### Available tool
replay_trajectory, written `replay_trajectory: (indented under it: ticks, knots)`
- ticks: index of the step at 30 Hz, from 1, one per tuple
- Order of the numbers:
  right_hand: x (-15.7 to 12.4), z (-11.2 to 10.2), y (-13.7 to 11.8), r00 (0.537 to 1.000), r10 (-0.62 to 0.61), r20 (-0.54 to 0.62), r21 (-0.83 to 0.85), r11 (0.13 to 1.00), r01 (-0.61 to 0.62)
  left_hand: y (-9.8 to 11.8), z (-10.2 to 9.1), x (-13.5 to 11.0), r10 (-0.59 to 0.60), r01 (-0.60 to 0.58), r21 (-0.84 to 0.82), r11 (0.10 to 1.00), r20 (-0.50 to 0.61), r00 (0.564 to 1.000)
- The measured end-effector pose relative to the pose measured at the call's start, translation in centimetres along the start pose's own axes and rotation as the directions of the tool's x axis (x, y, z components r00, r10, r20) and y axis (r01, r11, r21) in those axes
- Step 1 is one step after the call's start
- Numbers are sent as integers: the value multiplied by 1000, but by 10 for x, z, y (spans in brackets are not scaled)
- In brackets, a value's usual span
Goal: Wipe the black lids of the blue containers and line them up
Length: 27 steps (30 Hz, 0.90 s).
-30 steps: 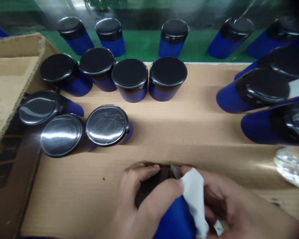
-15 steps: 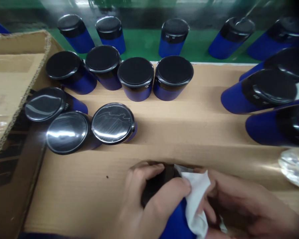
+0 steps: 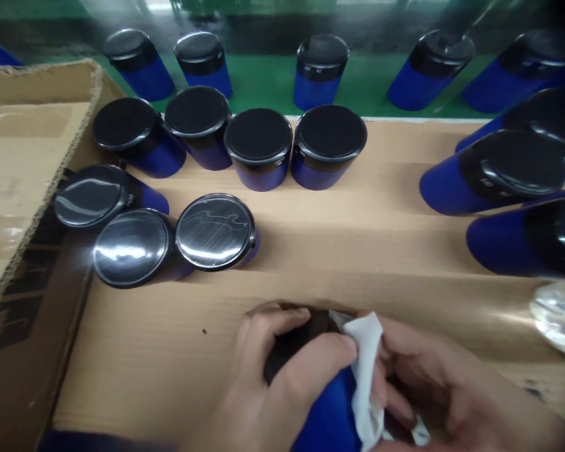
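Gripping a blue cylinder [image 3: 329, 411] by its black cap end, the left hand [image 3: 282, 376] wraps fingers and thumb around the top, while the right hand [image 3: 433, 389] pinches a white cloth [image 3: 367, 376] against the cylinder's side. The piece is tilted toward the camera at the bottom edge of the view, low over the cardboard-covered counter [image 3: 358, 251].

Beyond it stand more of the same: a row of four matte-capped cylinders [image 3: 258, 147], three with glossy caps [image 3: 215, 231] to the left, and several leaning into view at the right [image 3: 494, 172].

As a judgement, the grip looks secure, but the cloth sits partly under the left thumb, so a firm wipe could tug the cloth free or twist the cylinder in the left hand. A slip forward might knock the glossy-capped group (they stand touching one another).

The held cylinder's lower body is cut off by the frame, and its cap is mostly hidden under the fingers. A shiny, clear object [image 3: 558, 317] at the right edge is too blurred to identify, and the small print on the cap rims cannot be read.
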State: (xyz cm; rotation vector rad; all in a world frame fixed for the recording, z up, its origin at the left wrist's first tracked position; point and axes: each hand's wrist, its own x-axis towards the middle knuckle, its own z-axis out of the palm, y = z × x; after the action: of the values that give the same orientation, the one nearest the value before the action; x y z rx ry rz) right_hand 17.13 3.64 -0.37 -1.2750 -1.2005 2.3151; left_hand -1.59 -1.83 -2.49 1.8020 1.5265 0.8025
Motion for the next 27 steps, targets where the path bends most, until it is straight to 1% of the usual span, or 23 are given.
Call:
replay_trajectory:
  ticks: [3, 9, 13, 18, 24, 25, 27]
  knots:
    - [1, -2, -6, 999, 23, -41, -80, 996, -26, -3, 2, -4, -36, 34, -68, 997, -31, 999]
    - [5, -6, -13, 999, 1, -35, -140, 990, -6, -2, 1, -5, -73, 72, -55, 996, -24, 997]
    - [7, -3, -14, 1000, -5, -22, -154, 988, 2, -4, -3, -5, -59, 60, -44, 997, 6, 998]
    - [8, -1, -15, 1000, -10, -15, -159, 987, 7, -8, -3, -6, -51, 51, -12, 999, 5, 999]
    - [9, -1, -15, 1000, 13, -23, -121, 993, -16, -4, 0, -4, -39, 38, -37, 999, -6, 999]
    - [8, -2, -14, 999, 21, -24, -110, 994, -24, -4, -1, -3, -31, 31, -31, 999, -3, 1000]
    - [6, -3, -11, 999, 34, -11, -77, 996, -34, -3, -2, -3, -9, 9, 36, 999, 19, 1000]
